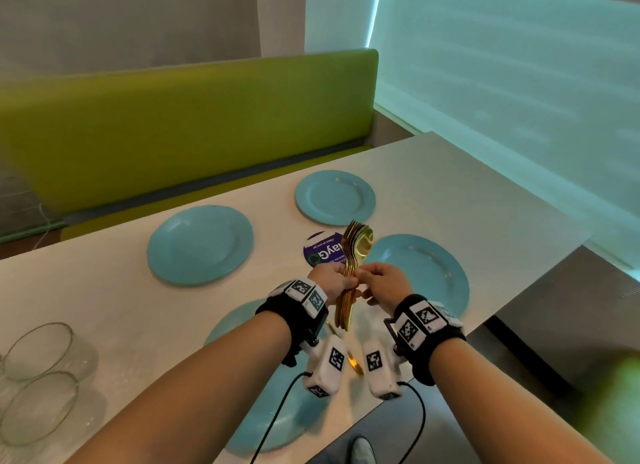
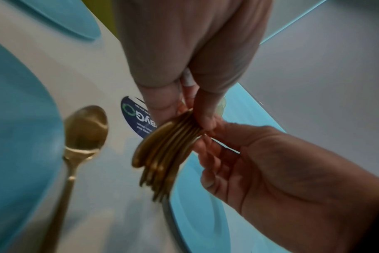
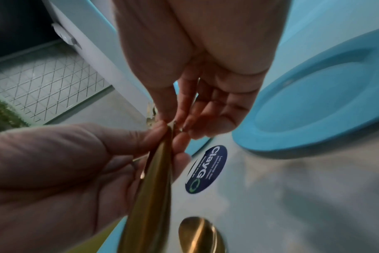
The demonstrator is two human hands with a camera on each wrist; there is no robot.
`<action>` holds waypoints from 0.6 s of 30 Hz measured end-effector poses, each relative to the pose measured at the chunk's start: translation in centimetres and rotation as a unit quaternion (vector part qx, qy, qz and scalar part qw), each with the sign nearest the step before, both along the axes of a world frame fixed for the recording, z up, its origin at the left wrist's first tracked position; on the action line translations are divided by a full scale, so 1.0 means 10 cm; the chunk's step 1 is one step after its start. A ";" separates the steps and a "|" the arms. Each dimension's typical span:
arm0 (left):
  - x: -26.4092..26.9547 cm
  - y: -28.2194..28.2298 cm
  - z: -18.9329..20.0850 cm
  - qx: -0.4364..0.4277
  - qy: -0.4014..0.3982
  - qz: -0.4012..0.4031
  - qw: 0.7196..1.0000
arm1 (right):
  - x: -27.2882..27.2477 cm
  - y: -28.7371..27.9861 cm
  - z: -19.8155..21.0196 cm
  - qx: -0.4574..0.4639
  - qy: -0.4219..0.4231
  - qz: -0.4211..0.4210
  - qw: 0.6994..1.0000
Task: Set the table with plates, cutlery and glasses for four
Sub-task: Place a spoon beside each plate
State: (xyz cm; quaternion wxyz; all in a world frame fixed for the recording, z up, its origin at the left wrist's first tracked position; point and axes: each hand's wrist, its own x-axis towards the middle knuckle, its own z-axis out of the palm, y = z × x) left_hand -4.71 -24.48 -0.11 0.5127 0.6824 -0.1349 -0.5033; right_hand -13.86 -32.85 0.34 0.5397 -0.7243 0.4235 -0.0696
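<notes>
My left hand (image 1: 332, 283) grips a bundle of gold cutlery (image 1: 350, 255), forks and spoons with heads pointing away from me, above the table's middle. My right hand (image 1: 382, 283) pinches into the same bundle from the right. In the left wrist view the handles (image 2: 162, 154) fan out below my left hand (image 2: 184, 68), with the right hand (image 2: 270, 162) on them. In the right wrist view my right hand (image 3: 206, 77) meets the bundle (image 3: 154, 196) at its edge. One gold spoon (image 2: 84, 133) lies on the table beside the nearest blue plate (image 1: 277, 415). Three other blue plates (image 1: 199, 245) (image 1: 335, 197) (image 1: 429, 273) are laid out.
Two clear glasses (image 1: 38, 349) (image 1: 38, 408) stand at the table's near left. A round purple sticker (image 1: 322, 249) marks the centre of the white table (image 1: 104, 307). A green bench (image 1: 173, 127) runs behind; the table's right edge drops to the floor.
</notes>
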 end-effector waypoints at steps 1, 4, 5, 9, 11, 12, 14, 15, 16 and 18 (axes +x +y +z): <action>-0.02 -0.09 0.00 0.003 -0.001 -0.006 1.000 | -0.02 -0.10 0.00 0.006 -0.002 -0.005 1.000; -0.09 -0.41 0.00 0.005 0.009 -0.010 1.000 | -0.05 -0.46 -0.01 0.030 0.006 -0.005 1.000; -0.10 -0.46 0.01 0.008 0.010 -0.013 1.000 | -0.06 -0.52 -0.01 0.041 0.009 -0.005 0.999; -0.13 -0.93 0.06 0.011 -0.002 0.022 1.000 | -0.08 -1.06 0.06 0.087 -0.006 -0.026 0.996; -0.11 -1.11 0.07 0.016 -0.007 0.053 0.998 | -0.10 -1.34 0.07 0.067 0.010 -0.031 0.997; -0.09 -1.18 0.08 0.018 -0.003 0.066 0.998 | -0.12 -1.48 0.06 0.041 0.030 -0.033 0.998; -0.03 -1.27 0.04 0.022 0.006 0.087 0.996 | -0.17 -1.75 0.03 -0.019 0.091 -0.025 0.995; 0.00 -1.29 0.02 0.027 0.008 0.096 0.995 | -0.21 -1.89 -0.01 -0.053 0.132 -0.013 0.990; 0.03 -1.31 0.00 0.033 0.008 0.105 0.994 | -0.25 -2.01 -0.03 -0.086 0.178 0.002 0.980; 0.09 -1.32 -0.05 0.044 0.009 0.121 0.992 | -0.34 -2.22 -0.07 -0.145 0.249 0.025 0.957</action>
